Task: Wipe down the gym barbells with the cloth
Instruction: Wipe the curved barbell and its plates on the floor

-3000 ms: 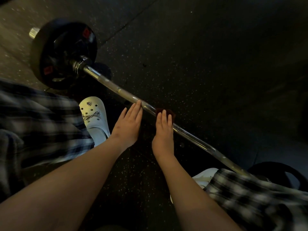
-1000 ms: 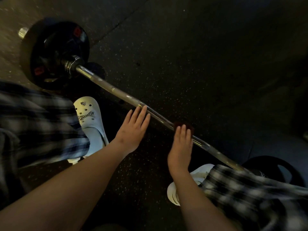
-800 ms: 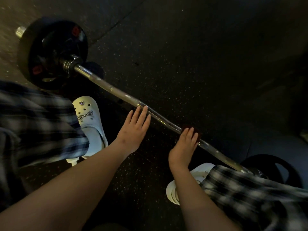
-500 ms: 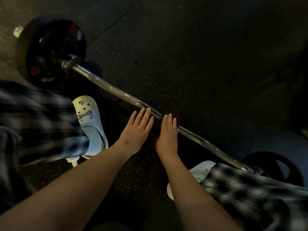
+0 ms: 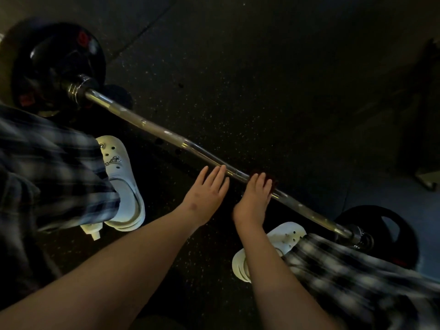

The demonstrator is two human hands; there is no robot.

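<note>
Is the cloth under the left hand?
No, the dark red cloth lies under the right hand on the bar, while the left hand touches the bar bare.

My plaid trousers [image 5: 52,163] are black and white, my clogs [image 5: 123,186] white; the bar [image 5: 152,126] is silver, its plates [image 5: 47,58] black with red marks, the cloth [image 5: 274,182] dark red, the floor [image 5: 250,79] black with pale speckles.

Floor [image 5: 262,79]: dark rubber matting, flecked all over with small pale specks. One straight seam [image 5: 142,29] runs diagonally at upper left; the matting beyond it reads browner and warmer lit. Paler blue-grey patch [image 5: 390,196] at lower right. Light dim overall. Far right edge: dark shape [image 5: 423,115], too dim to identify
</note>
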